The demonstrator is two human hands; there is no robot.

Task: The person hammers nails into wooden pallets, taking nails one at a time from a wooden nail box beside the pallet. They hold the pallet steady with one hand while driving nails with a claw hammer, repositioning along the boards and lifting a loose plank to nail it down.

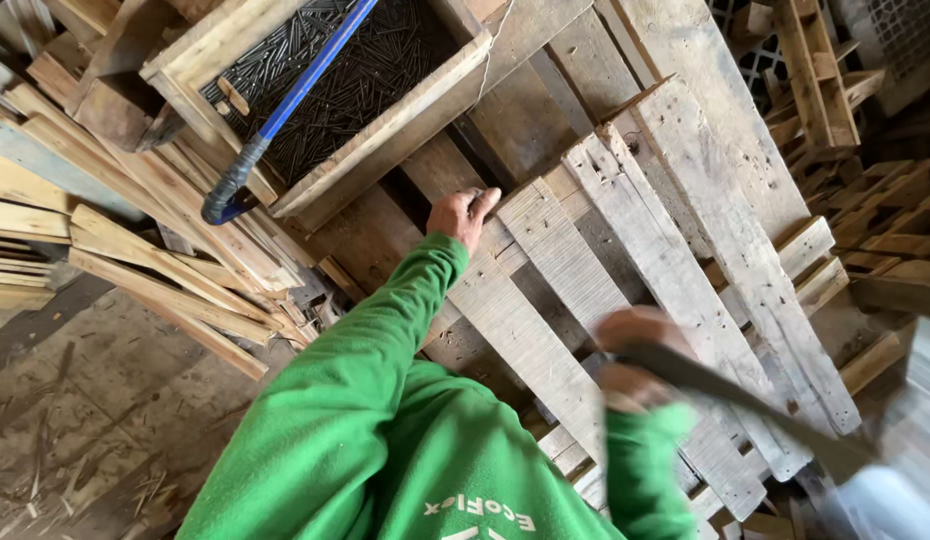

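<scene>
A weathered wooden pallet (675,270) of grey slats lies in front of me. My left hand (465,213) rests fingers-down on the far end of a slat (545,300), pinching something small that I cannot make out. My right hand (635,360), blurred by motion, is closed around the dark handle of a hammer-like tool (765,405) that reaches toward the lower right, where its head is smeared. Both arms wear green sleeves.
A wooden box (385,130) full of dark nails stands beyond the left hand, with a blue-handled tool (285,100) lying across it. Loose planks (155,280) are stacked at the left. More pallet pieces (875,220) crowd the right. Dusty floor shows at lower left.
</scene>
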